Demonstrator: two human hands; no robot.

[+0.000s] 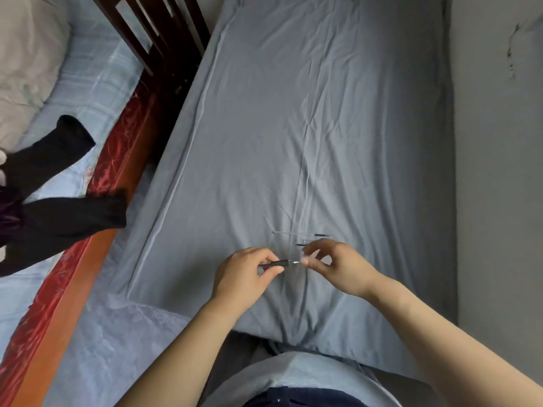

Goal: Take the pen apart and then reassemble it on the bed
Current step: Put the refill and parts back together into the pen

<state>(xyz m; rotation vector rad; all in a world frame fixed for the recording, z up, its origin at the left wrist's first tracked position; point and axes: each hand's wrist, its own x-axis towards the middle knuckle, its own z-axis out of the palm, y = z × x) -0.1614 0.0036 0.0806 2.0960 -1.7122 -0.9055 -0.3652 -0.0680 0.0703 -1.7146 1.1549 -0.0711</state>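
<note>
My left hand [249, 270] pinches a short black grip section of the pen [277, 263], with its small metal tip pointing right. My right hand [332, 262] pinches that tip end with thumb and forefinger; what it holds is too small to tell apart. Both hands hover just above the grey-blue bed sheet [308, 127]. Beyond them on the sheet lie a thin ink refill [305, 234] with a dark end and a small dark pen part [301, 244], half hidden by my right fingers.
The bed's left edge runs diagonally beside a dark wooden frame [152, 33] and a red mattress edge [97, 201]. Black clothing [58, 195] and a pale pillow [26, 60] lie on the neighbouring bed. A grey wall [499, 171] borders the right.
</note>
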